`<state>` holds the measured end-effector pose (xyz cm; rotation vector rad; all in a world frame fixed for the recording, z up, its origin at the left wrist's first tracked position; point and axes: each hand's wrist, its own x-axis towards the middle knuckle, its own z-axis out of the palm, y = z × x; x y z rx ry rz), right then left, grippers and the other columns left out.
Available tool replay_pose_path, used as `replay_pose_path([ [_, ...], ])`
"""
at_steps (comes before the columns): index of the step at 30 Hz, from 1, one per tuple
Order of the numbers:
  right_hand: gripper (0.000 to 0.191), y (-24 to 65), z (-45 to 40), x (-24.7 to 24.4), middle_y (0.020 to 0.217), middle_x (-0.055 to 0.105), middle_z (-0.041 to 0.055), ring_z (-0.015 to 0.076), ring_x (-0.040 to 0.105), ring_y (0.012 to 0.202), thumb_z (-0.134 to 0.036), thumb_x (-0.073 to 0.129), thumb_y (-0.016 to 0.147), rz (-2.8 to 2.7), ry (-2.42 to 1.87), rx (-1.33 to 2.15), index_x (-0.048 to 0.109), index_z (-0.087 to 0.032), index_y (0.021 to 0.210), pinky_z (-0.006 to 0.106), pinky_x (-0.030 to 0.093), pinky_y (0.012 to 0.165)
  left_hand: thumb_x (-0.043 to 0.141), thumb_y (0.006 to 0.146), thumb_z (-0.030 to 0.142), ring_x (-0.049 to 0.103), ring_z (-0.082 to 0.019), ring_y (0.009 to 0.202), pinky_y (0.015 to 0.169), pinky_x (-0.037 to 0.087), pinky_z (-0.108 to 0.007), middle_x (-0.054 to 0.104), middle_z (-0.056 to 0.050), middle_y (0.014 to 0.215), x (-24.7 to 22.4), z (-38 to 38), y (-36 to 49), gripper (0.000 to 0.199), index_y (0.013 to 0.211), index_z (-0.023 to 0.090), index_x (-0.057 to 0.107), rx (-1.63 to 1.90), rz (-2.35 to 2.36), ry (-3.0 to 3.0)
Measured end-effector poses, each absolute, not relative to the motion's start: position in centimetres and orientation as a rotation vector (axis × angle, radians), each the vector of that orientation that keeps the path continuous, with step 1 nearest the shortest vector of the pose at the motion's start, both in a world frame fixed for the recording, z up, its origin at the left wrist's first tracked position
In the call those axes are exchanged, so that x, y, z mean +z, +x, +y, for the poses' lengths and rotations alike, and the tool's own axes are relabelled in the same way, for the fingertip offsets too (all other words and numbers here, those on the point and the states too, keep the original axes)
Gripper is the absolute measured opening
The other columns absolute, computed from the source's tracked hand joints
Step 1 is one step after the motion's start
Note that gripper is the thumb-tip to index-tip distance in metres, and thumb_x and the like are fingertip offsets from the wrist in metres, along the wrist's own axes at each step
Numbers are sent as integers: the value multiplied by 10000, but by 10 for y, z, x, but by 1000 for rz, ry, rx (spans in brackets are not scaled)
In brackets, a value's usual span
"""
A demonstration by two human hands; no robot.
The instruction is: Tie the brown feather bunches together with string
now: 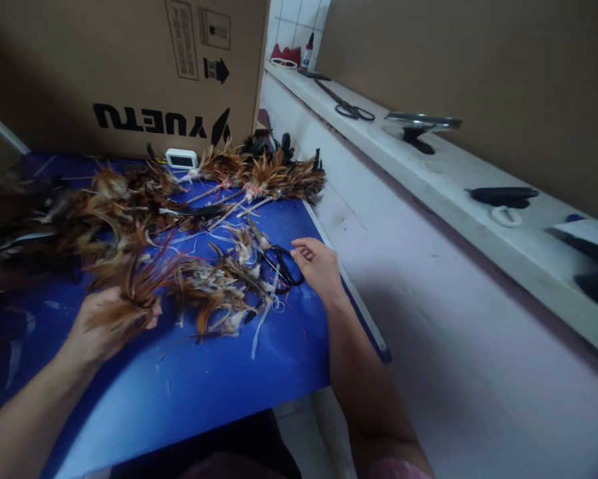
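My left hand (106, 319) is closed around a bunch of brown feathers (138, 283), whose reddish tips fan up and to the right. My right hand (318, 266) has curled fingers at the black handles of a pair of scissors (285, 266); thumb and fingertips meet the edge of the loop. Feathers hide the scissors' blades. Between my hands lies a loose heap of brown and grey feathers (211, 286). A strip of clear plastic tape or ribbon (259, 330) trails from it across the blue tabletop (199, 392).
Feather bundles on sticks (273, 176) lie at the back, beside a small white device (181, 158). More feathers (114, 206) spread leftward. A large cardboard box (129, 60) stands behind. The ledge (378, 143) at right holds other scissors (351, 110) and a black-handled item (503, 195).
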<state>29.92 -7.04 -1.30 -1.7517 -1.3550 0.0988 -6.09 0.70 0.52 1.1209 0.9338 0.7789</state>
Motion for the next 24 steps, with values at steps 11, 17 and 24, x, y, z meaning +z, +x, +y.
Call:
replay_pose_path([
  [11,236,302,-72,-20,994,644,80,171,623,807,-173,660,793,-1483,-2160,105,691,-174,1027,301,498,773,892,527,419,516,-103,462,475,434,-239,633,2,516,12,5,-51,312,552,183,689,948,877,1266],
  [17,295,301,-70,-20,1034,665,62,166,638,873,-98,601,804,-1520,-2282,134,680,-196,1071,271,485,816,908,463,371,542,-116,436,450,444,-219,625,-29,482,3,7,-50,323,564,138,708,989,909,1202],
  [24,333,300,-73,-16,996,684,55,161,657,872,-49,532,785,-1502,-2358,101,695,-207,1028,237,473,800,920,437,319,546,-101,431,438,455,-187,630,-36,509,1,10,-50,332,586,119,701,1045,841,1120],
])
